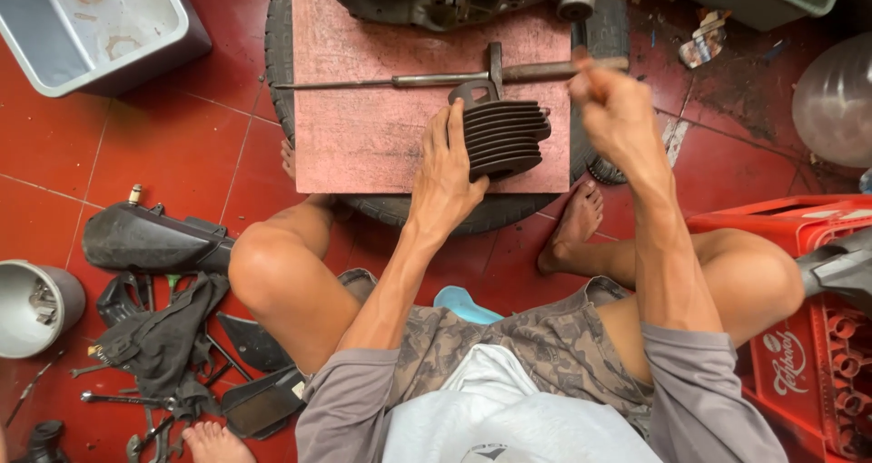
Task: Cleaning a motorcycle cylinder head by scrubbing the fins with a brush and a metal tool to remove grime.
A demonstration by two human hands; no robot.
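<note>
While on the pink board (363, 136), left fingers (442, 131) around finned cylinder (504, 140), right hand (610, 99) fisted.

The person wears a grey long-sleeved shirt, its sleeves pushed up toward the elbows, over a lighter grey-white front panel with a small dark emblem near the bottom. Below are brown-and-grey camouflage-patterned cloth shorts with frayed hems. The left hand (445, 168), right hand (613, 109) and both feet are bare, without gloves, rings or shoes.
</note>
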